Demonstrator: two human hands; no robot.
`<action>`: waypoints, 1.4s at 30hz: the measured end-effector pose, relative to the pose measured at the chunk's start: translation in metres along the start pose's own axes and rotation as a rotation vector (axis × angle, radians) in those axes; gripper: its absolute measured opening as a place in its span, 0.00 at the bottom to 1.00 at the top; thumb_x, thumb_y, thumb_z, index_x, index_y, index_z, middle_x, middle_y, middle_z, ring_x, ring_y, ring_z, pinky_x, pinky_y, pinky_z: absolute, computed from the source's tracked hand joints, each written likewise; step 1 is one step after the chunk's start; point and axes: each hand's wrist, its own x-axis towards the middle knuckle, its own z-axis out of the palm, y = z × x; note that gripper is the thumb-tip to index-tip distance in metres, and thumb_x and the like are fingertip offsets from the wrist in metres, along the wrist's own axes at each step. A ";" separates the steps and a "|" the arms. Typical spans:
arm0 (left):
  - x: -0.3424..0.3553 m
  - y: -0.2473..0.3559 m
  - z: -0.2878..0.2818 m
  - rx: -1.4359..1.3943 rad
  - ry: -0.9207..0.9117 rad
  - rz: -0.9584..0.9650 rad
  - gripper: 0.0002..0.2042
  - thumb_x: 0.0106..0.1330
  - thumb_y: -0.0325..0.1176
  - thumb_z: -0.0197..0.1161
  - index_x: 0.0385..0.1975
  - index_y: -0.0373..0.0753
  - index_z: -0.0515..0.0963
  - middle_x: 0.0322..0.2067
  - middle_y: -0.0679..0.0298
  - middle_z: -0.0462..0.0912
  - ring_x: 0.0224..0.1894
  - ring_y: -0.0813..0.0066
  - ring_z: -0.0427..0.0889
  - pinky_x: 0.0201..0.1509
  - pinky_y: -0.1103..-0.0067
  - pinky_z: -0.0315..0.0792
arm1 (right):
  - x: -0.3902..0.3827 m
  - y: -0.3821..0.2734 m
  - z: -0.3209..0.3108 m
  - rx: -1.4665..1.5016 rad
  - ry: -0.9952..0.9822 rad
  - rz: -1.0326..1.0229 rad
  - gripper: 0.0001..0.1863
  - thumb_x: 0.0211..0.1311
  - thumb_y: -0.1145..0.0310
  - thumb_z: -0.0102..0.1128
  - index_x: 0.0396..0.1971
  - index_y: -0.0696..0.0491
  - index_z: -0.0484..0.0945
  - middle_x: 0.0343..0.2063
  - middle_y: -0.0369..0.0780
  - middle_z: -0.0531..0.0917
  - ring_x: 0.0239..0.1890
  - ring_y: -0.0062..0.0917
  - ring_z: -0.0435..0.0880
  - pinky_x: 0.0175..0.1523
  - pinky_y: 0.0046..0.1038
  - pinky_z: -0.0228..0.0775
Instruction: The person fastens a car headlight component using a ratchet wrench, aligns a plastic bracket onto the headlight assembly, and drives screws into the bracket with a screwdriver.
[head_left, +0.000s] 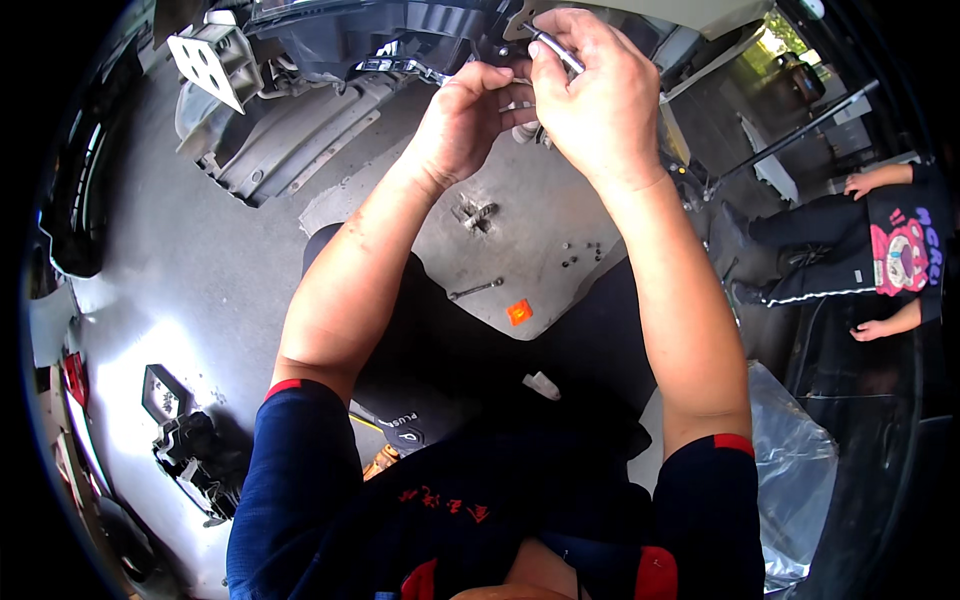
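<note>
Both my hands are raised at the front end of a car with its dark plastic parts exposed. My right hand is closed round a slim silver rod-shaped tool, whose thin dark tip points up and left towards a tan metal bracket with holes. Just left of it, my left hand has thumb and forefinger pinched together beneath the bracket. What those fingers hold, if anything, is hidden. A black strip with shiny parts ends near the left thumb.
On the floor lie a wrench, an orange packet, several small nuts and a dark metal piece. A grey panel hangs at left. Another person is at right, near clear plastic sheeting. Black parts lie lower left.
</note>
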 end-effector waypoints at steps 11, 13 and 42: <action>0.001 0.005 0.003 0.075 -0.040 0.013 0.20 0.66 0.46 0.55 0.50 0.38 0.80 0.47 0.59 0.85 0.50 0.64 0.82 0.61 0.64 0.72 | -0.108 0.146 -0.023 0.417 -0.395 0.630 0.12 0.65 0.70 0.67 0.45 0.60 0.82 0.33 0.38 0.89 0.34 0.17 0.85 0.39 0.22 0.76; 0.001 0.009 0.008 0.075 -0.020 0.018 0.21 0.65 0.46 0.55 0.50 0.37 0.80 0.47 0.59 0.85 0.49 0.63 0.82 0.61 0.64 0.72 | -0.149 0.210 0.000 0.532 -0.482 0.966 0.12 0.66 0.70 0.67 0.45 0.60 0.83 0.32 0.35 0.87 0.30 0.15 0.81 0.34 0.21 0.72; 0.019 0.004 0.022 0.200 0.417 0.158 0.13 0.42 0.33 0.65 0.29 0.38 0.74 0.31 0.58 0.68 0.43 0.58 0.69 0.58 0.55 0.60 | -0.551 0.342 0.084 -0.180 -0.577 1.494 0.14 0.62 0.64 0.58 0.43 0.49 0.87 0.42 0.50 0.87 0.48 0.47 0.86 0.53 0.45 0.79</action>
